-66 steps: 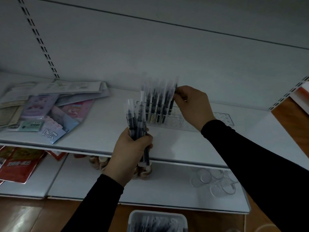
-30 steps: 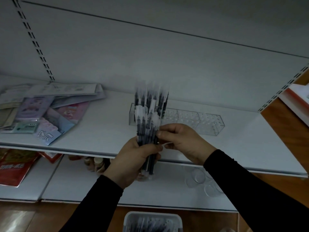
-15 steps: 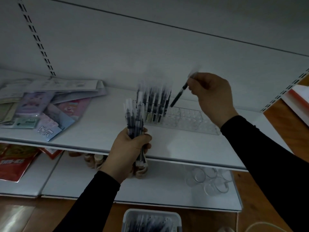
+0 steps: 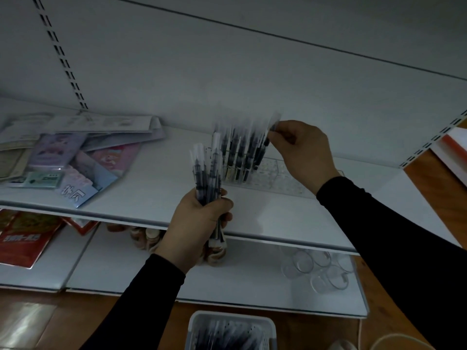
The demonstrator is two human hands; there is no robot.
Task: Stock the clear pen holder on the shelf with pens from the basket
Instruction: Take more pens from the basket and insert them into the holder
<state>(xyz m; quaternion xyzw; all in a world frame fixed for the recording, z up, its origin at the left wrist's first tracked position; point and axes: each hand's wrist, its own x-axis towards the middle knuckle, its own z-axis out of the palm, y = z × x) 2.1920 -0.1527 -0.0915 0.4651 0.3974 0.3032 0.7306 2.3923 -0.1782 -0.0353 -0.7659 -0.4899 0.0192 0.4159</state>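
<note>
A clear pen holder (image 4: pixel 276 176) lies along the upper white shelf (image 4: pixel 278 218); several dark pens with pale caps (image 4: pixel 240 152) stand in its left end. My right hand (image 4: pixel 300 150) pinches the top of one pen (image 4: pixel 264 147), which leans into the holder beside those standing pens. In front of the shelf edge my left hand (image 4: pixel 199 223) grips an upright bundle of pens (image 4: pixel 208 178). A white basket (image 4: pixel 231 330) with more pens sits at the bottom edge of the view.
Stationery packets (image 4: pixel 68 155) lie piled on the shelf's left part. On the lower shelf are clear cups (image 4: pixel 316 270) at the right, small jars (image 4: pixel 145 239) behind my left hand, and red packets (image 4: pixel 24 238) at the left. The holder's right compartments hold nothing.
My right hand took one pen from the bundle, lifted it up and right, and has now brought it down into the holder beside the standing pens. My left hand stayed put.
</note>
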